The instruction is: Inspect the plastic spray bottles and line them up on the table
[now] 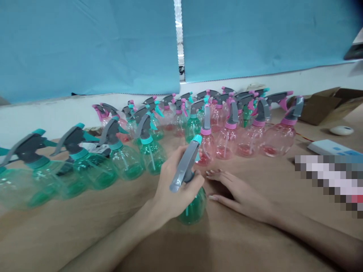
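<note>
A green spray bottle with a grey trigger head and a teal nozzle stands at the centre of the table. My left hand is wrapped round its neck, just under the head. Close to its right side, my right hand rests low over the table with fingers apart, holding nothing. Beyond the hands stand pink spray bottles, and a row of green spray bottles runs off to the left.
The brown table backs onto a low white wall with blue cloth above. An open cardboard box, a white computer mouse and a white-and-blue box lie at the right. More bottles crowd the back.
</note>
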The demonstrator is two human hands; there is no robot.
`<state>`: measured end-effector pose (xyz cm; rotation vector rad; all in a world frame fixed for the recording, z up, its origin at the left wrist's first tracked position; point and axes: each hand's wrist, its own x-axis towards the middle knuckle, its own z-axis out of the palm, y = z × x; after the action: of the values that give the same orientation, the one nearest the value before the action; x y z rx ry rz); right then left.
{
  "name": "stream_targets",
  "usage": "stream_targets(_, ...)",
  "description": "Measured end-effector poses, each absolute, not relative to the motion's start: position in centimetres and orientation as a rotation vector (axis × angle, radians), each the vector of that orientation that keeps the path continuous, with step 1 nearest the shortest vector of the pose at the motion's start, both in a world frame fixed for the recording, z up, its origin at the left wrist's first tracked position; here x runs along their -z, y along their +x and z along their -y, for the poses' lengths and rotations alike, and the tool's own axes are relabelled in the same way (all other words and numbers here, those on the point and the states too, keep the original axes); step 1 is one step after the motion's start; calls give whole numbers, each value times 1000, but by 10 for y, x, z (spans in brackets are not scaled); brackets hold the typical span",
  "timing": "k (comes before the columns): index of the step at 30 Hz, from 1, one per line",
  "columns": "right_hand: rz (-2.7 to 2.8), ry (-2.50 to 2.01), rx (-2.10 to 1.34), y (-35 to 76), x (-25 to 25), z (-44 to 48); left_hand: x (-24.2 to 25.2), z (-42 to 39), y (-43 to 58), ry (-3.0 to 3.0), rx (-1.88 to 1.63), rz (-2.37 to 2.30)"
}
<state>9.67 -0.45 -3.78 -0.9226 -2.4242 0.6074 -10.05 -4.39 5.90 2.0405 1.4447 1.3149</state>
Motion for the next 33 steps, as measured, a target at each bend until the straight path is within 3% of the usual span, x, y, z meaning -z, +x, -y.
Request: stream_targets(33,2442,-855,-580,101,36,4,-55,39,-100,1954,-1346,-1415)
